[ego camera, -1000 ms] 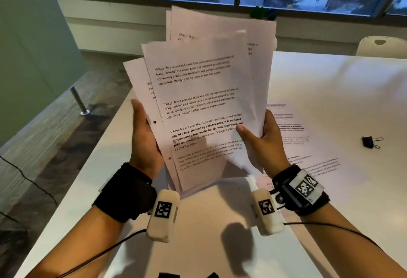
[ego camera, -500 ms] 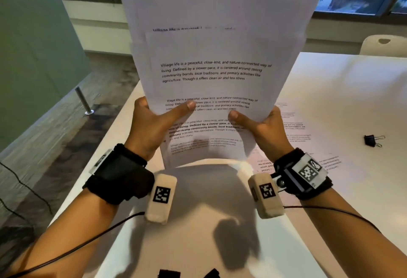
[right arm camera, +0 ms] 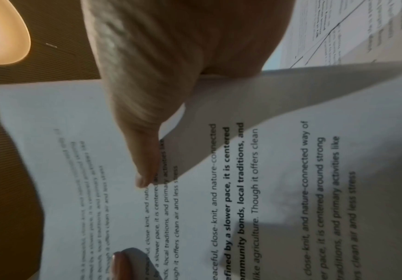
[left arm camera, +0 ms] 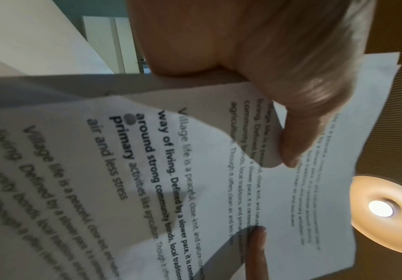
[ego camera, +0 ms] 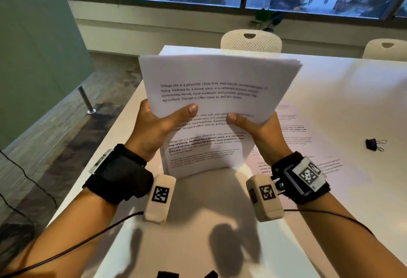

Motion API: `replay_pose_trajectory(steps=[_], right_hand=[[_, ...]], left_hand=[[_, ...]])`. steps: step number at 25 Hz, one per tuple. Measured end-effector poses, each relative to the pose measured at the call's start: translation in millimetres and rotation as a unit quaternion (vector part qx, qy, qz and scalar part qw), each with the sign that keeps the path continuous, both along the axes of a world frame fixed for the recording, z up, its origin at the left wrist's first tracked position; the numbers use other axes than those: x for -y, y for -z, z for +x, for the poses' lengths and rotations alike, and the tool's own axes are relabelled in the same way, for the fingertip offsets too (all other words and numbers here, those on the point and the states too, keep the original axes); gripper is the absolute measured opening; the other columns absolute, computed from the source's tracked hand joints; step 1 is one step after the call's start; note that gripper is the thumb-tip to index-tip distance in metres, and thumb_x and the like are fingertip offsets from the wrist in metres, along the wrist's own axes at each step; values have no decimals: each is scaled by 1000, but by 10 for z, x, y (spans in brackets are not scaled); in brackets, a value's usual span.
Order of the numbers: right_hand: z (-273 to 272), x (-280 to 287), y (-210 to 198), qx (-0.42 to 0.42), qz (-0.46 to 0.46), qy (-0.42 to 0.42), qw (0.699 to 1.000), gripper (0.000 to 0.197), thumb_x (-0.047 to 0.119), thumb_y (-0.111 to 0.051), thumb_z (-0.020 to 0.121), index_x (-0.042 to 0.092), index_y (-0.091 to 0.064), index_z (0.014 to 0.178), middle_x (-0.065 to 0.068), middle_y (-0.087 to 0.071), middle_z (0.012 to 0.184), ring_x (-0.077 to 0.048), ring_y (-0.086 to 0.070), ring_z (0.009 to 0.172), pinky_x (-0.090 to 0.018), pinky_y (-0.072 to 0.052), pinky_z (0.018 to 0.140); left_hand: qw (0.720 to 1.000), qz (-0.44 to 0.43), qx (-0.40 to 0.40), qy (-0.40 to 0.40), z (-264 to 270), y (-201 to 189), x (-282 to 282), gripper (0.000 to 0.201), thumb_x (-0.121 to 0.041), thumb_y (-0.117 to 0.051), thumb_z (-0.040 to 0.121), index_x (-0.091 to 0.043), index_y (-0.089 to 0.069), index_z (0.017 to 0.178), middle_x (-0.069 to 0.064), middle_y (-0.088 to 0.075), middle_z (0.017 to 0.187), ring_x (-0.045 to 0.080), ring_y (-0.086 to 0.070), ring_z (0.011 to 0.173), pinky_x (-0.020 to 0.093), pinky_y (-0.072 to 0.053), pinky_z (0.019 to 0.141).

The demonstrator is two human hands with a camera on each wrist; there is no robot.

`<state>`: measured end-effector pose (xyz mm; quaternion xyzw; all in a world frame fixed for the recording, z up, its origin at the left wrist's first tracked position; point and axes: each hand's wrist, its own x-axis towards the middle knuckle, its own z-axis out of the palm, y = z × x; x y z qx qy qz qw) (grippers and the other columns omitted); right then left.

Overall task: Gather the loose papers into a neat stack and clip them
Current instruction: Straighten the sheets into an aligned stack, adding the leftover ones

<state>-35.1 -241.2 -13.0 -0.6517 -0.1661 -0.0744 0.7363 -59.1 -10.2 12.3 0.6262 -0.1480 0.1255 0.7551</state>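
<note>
A stack of printed white papers (ego camera: pixel 211 92) stands upright with its bottom edge on the white table (ego camera: pixel 343 92). My left hand (ego camera: pixel 154 123) grips its left side, thumb across the front page. On the other side my right hand (ego camera: pixel 257 127) grips the stack, thumb on the front too. The wrist views show the papers (left arm camera: pixel 195 170) (right arm camera: pixel 219 189) close up, with each thumb pressed on the text. A black binder clip (ego camera: pixel 374 144) lies on the table at the right, apart from both hands. More loose printed sheets (ego camera: pixel 308 136) lie flat behind the right hand.
Two white chairs (ego camera: pixel 251 40) (ego camera: pixel 385 51) stand at the table's far side under a row of windows. The table's left edge runs just left of my left hand, with floor and a metal post (ego camera: pixel 87 100) beyond. Cables trail from both wrists.
The fanned, uneven sheets have come together into an aligned stack and dropped lower, bottom edge on the table. Both thumbs have moved onto the front page.
</note>
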Motion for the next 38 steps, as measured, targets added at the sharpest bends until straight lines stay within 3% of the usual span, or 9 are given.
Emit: replay_pose_trajectory(steps=[12, 16, 19, 21, 24, 30, 33, 36, 38], right_hand=[[-32, 75, 313, -62, -100, -15, 993, 45, 5, -85, 74, 16, -71, 116, 0, -79, 110, -16, -76, 102, -33, -60, 89], [-63, 126, 304, -62, -181, -40, 981, 44, 21, -83, 79, 36, -65, 117, 7, -76, 115, -9, -73, 106, -32, -60, 91], [33, 385, 201, -63, -264, -73, 960, 43, 58, -65, 86, 34, -62, 121, 9, -71, 121, -10, -69, 112, -32, -55, 96], [233, 695, 202, -75, -319, 4, 945, 67, 78, -53, 80, 26, -63, 121, 7, -71, 119, -13, -67, 110, -37, -52, 98], [598, 1290, 321, -158, -400, 190, 883, 78, 67, -65, 81, 11, -55, 134, -10, -66, 132, -25, -63, 114, -37, -49, 97], [1186, 2105, 628, -360, -552, 288, 695, 159, 98, -66, 20, 3, -40, 145, -25, -47, 148, -45, -49, 132, -58, -45, 105], [1194, 2082, 543, -357, -571, 249, 696, 127, 76, -87, 31, 1, -57, 129, -26, -63, 131, -43, -63, 115, -50, -56, 90], [1209, 2055, 517, -353, -558, 210, 721, 97, 68, -90, 17, 5, -76, 90, -18, -78, 92, -37, -74, 87, -38, -59, 72], [1235, 2026, 521, -349, -544, 218, 732, 115, 62, -95, 16, 6, -69, 113, -15, -75, 107, -36, -71, 99, -43, -59, 83]], left_hand=[[994, 101, -48, 2, 72, 299, -120, 37, -25, -86, 67, -26, -73, 102, 3, -78, 109, 23, -75, 102, 39, -60, 88], [990, 120, -57, -49, 78, 361, -115, 27, -20, -85, 73, -29, -74, 96, -8, -80, 101, 14, -76, 96, 33, -61, 85], [989, 102, -56, -87, 98, 358, -125, 24, -10, -80, 79, -28, -72, 94, -18, -79, 90, 6, -76, 88, 24, -61, 78], [988, 81, -55, -116, 111, 361, -177, 26, -7, -78, 81, -27, -72, 95, -21, -78, 86, 1, -75, 87, 18, -59, 74], [986, 29, -72, -147, 141, 383, -292, 28, -7, -79, 81, -21, -74, 104, -8, -80, 101, 13, -76, 99, 30, -59, 85], [981, -31, -123, -148, 239, 476, -319, 35, -5, -80, 80, -11, -72, 114, 7, -77, 112, 24, -75, 105, 44, -56, 95], [978, -31, -137, -157, 257, 502, -304, 32, -4, -80, 79, -13, -74, 109, 4, -79, 107, 24, -75, 102, 44, -57, 93], [975, -34, -151, -161, 269, 516, -296, 28, -4, -80, 78, -16, -75, 103, 4, -80, 105, 24, -76, 101, 44, -57, 93], [974, -32, -155, -164, 282, 523, -282, 29, -5, -80, 78, -15, -75, 105, 4, -79, 105, 23, -76, 100, 43, -57, 93]])
